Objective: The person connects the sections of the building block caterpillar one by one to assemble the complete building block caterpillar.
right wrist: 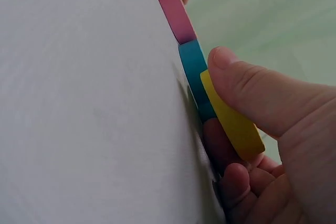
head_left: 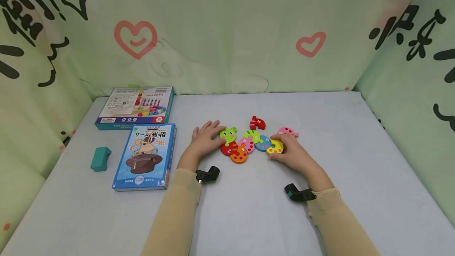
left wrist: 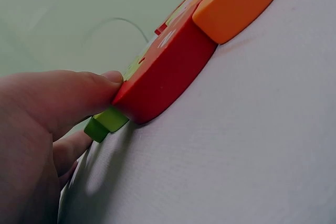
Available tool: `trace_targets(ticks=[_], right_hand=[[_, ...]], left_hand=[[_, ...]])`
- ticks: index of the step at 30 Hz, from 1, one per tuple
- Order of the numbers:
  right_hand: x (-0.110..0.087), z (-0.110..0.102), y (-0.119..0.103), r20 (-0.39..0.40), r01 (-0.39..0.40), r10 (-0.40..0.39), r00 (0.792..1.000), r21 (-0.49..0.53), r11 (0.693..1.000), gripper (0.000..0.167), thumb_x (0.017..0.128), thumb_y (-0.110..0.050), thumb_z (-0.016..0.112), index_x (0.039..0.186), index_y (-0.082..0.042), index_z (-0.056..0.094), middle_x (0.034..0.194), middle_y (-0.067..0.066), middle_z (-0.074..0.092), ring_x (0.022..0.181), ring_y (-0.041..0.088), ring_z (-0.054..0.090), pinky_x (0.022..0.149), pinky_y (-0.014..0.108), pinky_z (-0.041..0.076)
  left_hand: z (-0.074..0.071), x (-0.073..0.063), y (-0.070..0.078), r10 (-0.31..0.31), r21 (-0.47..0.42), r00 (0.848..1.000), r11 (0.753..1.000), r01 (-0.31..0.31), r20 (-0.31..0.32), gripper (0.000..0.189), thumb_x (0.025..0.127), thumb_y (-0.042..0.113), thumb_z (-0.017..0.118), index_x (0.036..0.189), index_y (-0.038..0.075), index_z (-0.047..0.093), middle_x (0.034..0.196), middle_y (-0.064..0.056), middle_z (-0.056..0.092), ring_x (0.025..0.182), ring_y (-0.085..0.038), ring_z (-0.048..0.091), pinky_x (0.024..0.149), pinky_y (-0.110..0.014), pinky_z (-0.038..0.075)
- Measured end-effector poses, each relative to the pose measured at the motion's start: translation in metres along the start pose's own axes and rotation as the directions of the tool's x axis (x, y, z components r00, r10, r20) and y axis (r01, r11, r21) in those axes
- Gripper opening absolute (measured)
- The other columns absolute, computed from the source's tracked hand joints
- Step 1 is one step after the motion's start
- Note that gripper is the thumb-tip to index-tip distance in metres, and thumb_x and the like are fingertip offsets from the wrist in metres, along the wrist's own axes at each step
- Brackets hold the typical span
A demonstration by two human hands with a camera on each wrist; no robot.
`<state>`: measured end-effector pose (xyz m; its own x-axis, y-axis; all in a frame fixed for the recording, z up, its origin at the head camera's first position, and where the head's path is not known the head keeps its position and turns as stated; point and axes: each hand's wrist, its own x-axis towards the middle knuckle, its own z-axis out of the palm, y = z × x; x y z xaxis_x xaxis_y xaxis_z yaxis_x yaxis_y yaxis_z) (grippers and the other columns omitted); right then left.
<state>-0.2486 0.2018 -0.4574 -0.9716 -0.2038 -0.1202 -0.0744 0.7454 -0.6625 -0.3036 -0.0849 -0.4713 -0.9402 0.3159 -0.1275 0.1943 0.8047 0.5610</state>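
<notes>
My right hand point(head_left: 291, 152) pinches a yellow dotted puzzle piece point(head_left: 275, 147) between thumb and fingers. In the right wrist view, the yellow piece tilts over the blue piece point(right wrist: 191, 66) beside it. With thumb and index finger, my left hand point(head_left: 205, 140) holds the green frog-faced head piece point(head_left: 228, 134) at its left side. Numbered round pieces run rightward from the head in a wavy row: a red one point(head_left: 228, 149), an orange one point(head_left: 239, 155), a pink one point(head_left: 249, 144), a green one point(head_left: 251, 135), then the blue one.
Behind the row lies a loose red piece point(head_left: 257, 123); a pink dotted piece point(head_left: 287, 131) lies just beyond my right hand. At left are a blue box point(head_left: 145, 157), a flat printed box point(head_left: 135, 106) and a teal block point(head_left: 100, 159). Pale green curtains point(head_left: 220, 50) enclose the white table point(head_left: 249, 216).
</notes>
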Motion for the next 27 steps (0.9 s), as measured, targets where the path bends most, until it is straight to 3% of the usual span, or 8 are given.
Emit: trace_targets(ticks=[15, 27], right_hand=[[-0.0004, 0.0006, 0.0012, -0.003, -0.011, 0.011, 1.000, 0.008, 1.000, 0.061, 0.076, -0.032, 0.072, 0.126, -0.007, 0.048, 0.123, 0.016, 0.040, 0.110, 0.028, 0.038, 0.095, 0.046, 0.039], [0.0009, 0.0009, -0.0014, -0.005, -0.035, 0.035, 0.999, -0.104, 0.994, 0.062, 0.074, -0.034, 0.072, 0.127, -0.009, 0.051, 0.113, 0.014, 0.047, 0.099, 0.024, 0.041, 0.081, 0.036, 0.042]], left_hand=[[0.0001, 0.0001, -0.0001, -0.004, 0.005, 1.000, 1.000, 0.004, 0.001, 0.050, 0.085, 0.043, 0.053, 0.133, 0.029, 0.046, 0.151, 0.004, 0.024, 0.141, -0.020, 0.011, 0.110, -0.055, -0.002], [-0.0016, -0.0007, 0.0007, -0.004, -0.002, 1.000, 1.000, 0.004, 0.001, 0.050, 0.085, 0.043, 0.053, 0.133, 0.029, 0.046, 0.150, 0.004, 0.025, 0.141, -0.020, 0.011, 0.110, -0.054, -0.003]])
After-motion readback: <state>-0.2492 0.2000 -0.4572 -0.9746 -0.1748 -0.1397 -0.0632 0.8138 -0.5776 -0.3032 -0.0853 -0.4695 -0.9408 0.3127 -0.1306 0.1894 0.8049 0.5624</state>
